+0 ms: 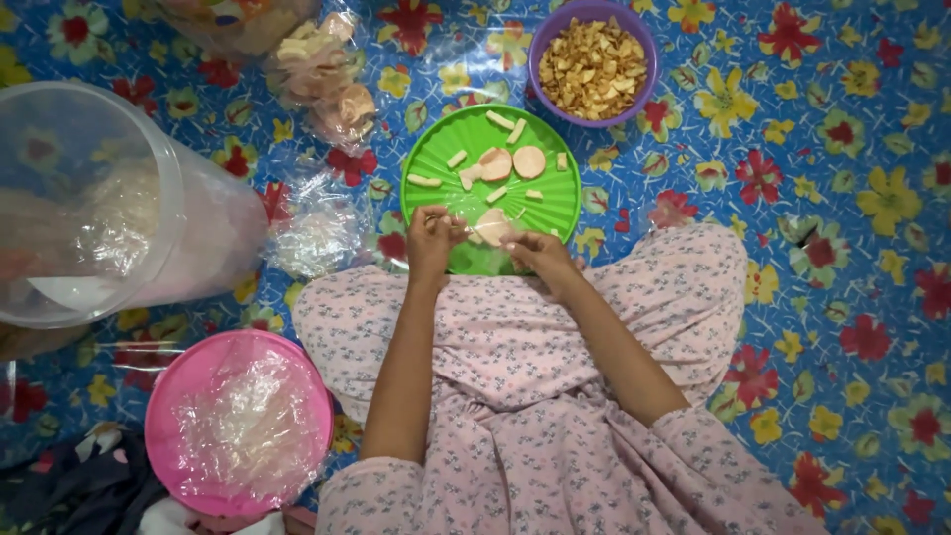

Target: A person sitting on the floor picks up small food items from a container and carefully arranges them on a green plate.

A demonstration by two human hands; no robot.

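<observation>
Floral mat underneath, both hands (485,243) pinch a pale cracker (492,228) over the green plate (555,198).

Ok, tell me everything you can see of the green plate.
The green plate is round, bright green and looks like ribbed plastic. It lies flat on the flowered mat, just beyond the person's knees, below the purple bowl of chips. Pale round slices and small cut strips are scattered over it. Both hands work over its near edge: the left hand and the right hand each pinch a pale piece there.
</observation>
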